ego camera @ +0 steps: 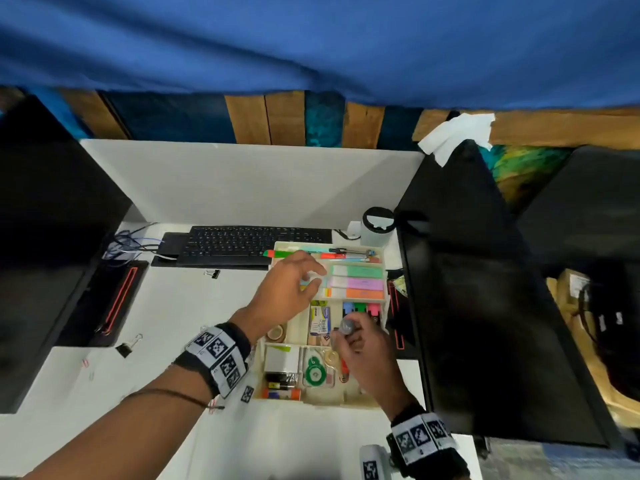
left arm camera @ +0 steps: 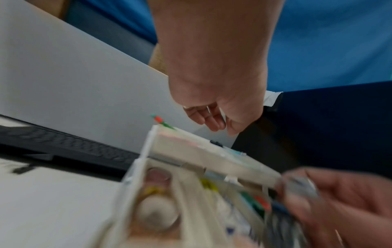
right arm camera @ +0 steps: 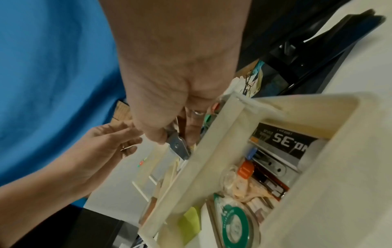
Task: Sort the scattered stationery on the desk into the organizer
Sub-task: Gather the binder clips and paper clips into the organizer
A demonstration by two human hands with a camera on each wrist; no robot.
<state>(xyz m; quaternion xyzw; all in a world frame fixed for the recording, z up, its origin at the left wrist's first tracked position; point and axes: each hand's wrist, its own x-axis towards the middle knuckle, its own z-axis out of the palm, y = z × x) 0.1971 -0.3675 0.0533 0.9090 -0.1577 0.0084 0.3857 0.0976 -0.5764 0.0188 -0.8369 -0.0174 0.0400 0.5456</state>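
Note:
The cream organizer sits on the white desk to the right of centre, its compartments holding pens, pastel highlighters, a tape roll and a green correction tape. My left hand hovers over its upper left part, fingers loosely curled with nothing in them. My right hand pinches a small silvery-grey metal object above the middle compartments. The right wrist view shows that object between thumb and fingers, just behind an organizer wall. What the object is, I cannot tell.
A black keyboard lies behind the organizer. Dark monitors stand at left and right. Black binder clips and red paper clips lie on the desk at left. A lidded white cup stands at the back right.

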